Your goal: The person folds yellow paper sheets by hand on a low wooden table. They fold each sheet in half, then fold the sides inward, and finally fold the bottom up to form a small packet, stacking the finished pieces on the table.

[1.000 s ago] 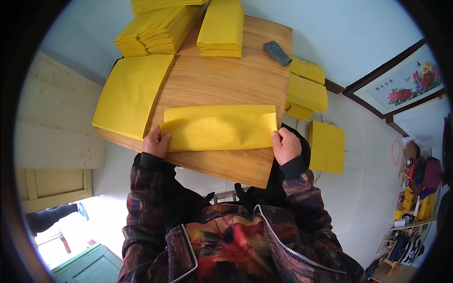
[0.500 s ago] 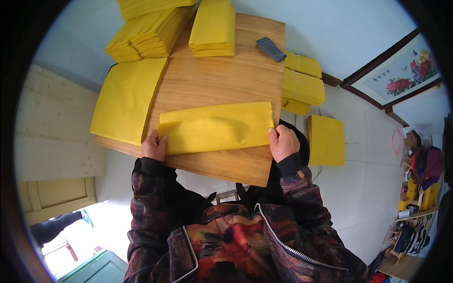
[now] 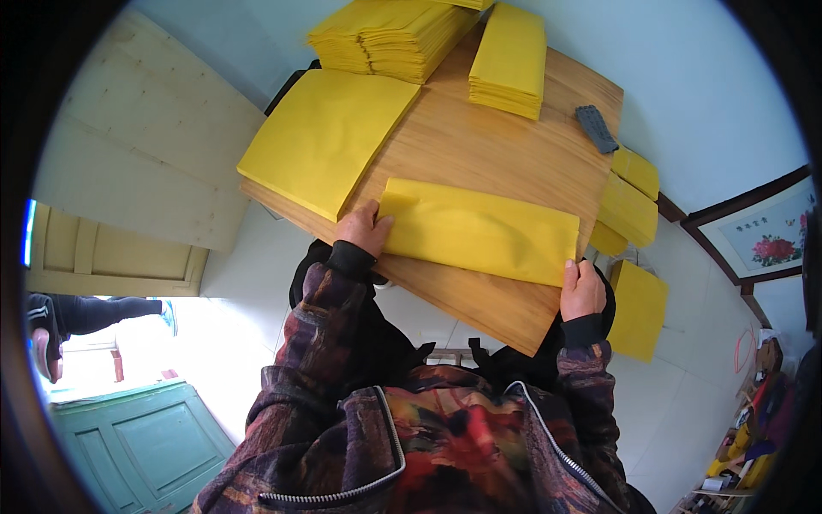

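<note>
A yellow paper-like sheet (image 3: 479, 230), folded into a long strip, lies across the near part of a wooden table (image 3: 454, 141). At its left end my left hand (image 3: 364, 230) is closed, thumb and fingers gripping the near corner. My right hand (image 3: 584, 289) pinches the strip's near right corner beside the table's edge. Left of the strip rests a pile of flat, unfolded yellow sheets (image 3: 325, 141). Farther back sit a thick pile of folded yellow sheets (image 3: 385, 38) and a narrower folded stack (image 3: 509, 60).
A grey cloth-like piece (image 3: 596, 129) lies near the table's far right edge. Yellow bundles (image 3: 629, 206) and another yellow stack (image 3: 640, 308) stand beyond the right side. A framed flower picture (image 3: 771, 244) leans at right. Someone's legs (image 3: 103, 314) show by a green door (image 3: 154, 437).
My view has turned, so the table appears shifted right and tilted. The strip's far edge, which showed a separate layer behind the fold, now looks even. Both hands still grip its ends.
</note>
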The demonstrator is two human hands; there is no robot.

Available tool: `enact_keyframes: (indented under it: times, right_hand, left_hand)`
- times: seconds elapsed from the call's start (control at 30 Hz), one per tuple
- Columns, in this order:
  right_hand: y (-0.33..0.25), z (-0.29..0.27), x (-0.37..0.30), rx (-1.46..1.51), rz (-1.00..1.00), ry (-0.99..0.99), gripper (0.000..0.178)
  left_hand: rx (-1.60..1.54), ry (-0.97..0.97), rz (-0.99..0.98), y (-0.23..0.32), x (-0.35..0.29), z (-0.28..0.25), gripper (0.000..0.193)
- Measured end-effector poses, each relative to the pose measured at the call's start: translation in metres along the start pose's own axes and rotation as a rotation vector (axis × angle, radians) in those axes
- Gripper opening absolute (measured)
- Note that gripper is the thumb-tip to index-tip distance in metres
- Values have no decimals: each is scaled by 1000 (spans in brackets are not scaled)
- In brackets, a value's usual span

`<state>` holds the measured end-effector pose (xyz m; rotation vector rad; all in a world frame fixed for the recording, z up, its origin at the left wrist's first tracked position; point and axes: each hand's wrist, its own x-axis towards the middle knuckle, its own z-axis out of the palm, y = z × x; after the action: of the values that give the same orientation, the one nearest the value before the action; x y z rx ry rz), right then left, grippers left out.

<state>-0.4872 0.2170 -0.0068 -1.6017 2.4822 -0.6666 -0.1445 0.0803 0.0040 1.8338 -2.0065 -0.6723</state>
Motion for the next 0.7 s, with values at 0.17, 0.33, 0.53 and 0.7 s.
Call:
enact_keyframes:
  times: [0.17, 0.33, 0.53, 0.7]
  right_hand:
    - [1, 1, 1, -20, 8, -20, 32]
    - [-2, -1, 3, -57, 7, -37, 33]
    - [-6, -4, 4, -62, 79, -74, 33]
    - [-8, -6, 6, -40, 76, -76, 34]
  left_hand:
    - [1, 5, -11, 3, -1, -1, 28]
    - [29, 37, 20, -6, 3, 6, 29]
    - [27, 86, 65, -15, 6, 13, 29]
    - [32, 69, 58, -14, 7, 12, 30]
